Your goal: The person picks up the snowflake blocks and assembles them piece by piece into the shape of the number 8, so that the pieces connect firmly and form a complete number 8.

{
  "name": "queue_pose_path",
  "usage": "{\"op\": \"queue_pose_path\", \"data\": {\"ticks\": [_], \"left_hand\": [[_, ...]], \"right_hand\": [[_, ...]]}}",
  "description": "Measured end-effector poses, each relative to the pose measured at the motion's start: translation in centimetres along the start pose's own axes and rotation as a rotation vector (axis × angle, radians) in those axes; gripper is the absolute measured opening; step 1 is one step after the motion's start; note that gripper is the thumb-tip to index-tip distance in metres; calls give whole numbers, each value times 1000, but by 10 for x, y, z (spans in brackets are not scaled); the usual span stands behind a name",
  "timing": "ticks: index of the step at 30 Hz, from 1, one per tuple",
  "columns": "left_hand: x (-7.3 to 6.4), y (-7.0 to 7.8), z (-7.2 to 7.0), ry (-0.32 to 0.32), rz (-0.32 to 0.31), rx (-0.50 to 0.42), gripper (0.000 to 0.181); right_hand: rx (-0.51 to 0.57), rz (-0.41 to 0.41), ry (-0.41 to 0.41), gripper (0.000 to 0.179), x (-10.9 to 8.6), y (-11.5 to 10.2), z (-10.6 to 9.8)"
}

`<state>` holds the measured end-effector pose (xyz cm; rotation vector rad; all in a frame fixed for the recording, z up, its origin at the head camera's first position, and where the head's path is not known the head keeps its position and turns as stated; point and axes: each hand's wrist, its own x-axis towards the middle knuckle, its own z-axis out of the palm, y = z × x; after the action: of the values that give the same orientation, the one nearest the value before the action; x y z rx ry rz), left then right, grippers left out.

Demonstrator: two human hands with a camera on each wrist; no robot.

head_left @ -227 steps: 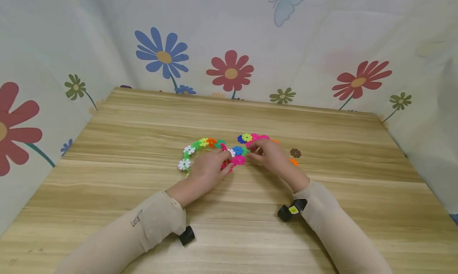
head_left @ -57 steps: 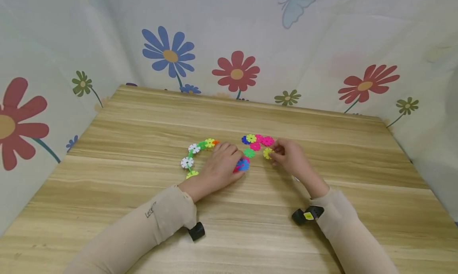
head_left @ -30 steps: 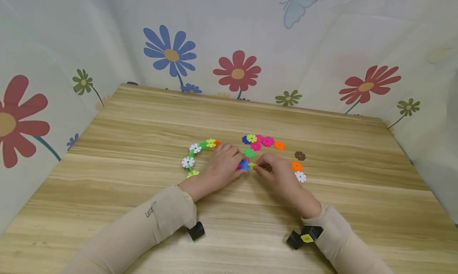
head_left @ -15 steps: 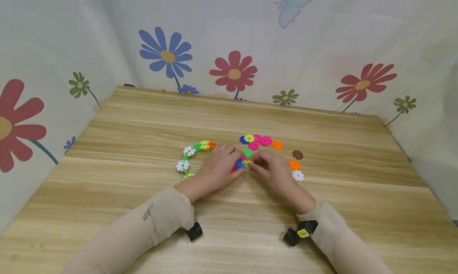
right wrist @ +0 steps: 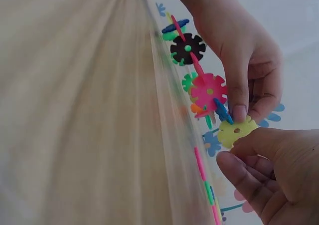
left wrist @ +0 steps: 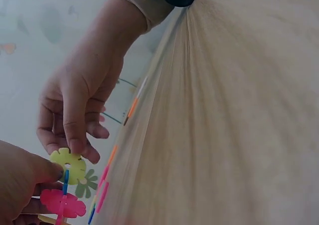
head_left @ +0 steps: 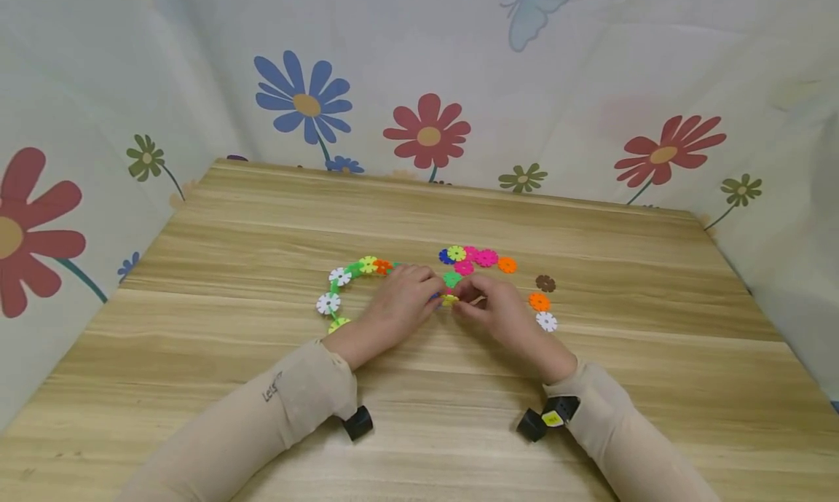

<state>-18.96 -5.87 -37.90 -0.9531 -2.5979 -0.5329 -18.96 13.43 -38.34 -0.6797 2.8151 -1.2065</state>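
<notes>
A chain of notched plastic snowflake discs (head_left: 328, 303) curves over the table, in white, green, yellow and orange. My left hand (head_left: 400, 305) grips the chain's near right end and hides part of it in the head view. There, a pink disc (right wrist: 209, 91) and a blue disc (right wrist: 223, 111) slot together edge-on. Between thumb and fingers, my right hand (head_left: 507, 320) pinches a yellow disc (left wrist: 70, 165), whose edge meets the blue disc. In the right wrist view, the left thumb presses close to where these two join.
Loose discs lie beyond and right of the hands: a green disc (head_left: 452, 278), a cluster with a pink disc (head_left: 486, 258), an orange disc (head_left: 507, 264), a brown disc (head_left: 545, 283) and a white disc (head_left: 546, 321). A floral cloth (head_left: 557, 87) hangs behind the wooden table (head_left: 419, 429).
The right hand has brought the yellow disc leftward from beside the loose discs to the blue disc at the chain's end. The chain's left side has shifted slightly left.
</notes>
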Motion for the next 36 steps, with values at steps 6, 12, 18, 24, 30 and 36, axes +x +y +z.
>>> {"op": "queue_pose_path", "data": {"ticks": [6, 12, 18, 24, 30, 36], "left_hand": [[0, -2, 1, 3, -27, 25, 4], [0, -4, 2, 14, -27, 30, 4], [0, -4, 1, 12, -44, 29, 3], [-1, -3, 0, 16, -44, 29, 3], [0, -3, 1, 0, -61, 36, 4], [-1, -4, 2, 23, -47, 44, 4]], "right_hand": [[-62, -13, -30, 13, 8, 4, -4], [-125, -37, -30, 17, 17, 9, -2], [-173, -47, -81, 21, 27, 13, 2], [-214, -55, -95, 22, 33, 14, 6], [-232, -27, -113, 22, 35, 12, 7], [-189, -14, -118, 22, 36, 11, 7]]}}
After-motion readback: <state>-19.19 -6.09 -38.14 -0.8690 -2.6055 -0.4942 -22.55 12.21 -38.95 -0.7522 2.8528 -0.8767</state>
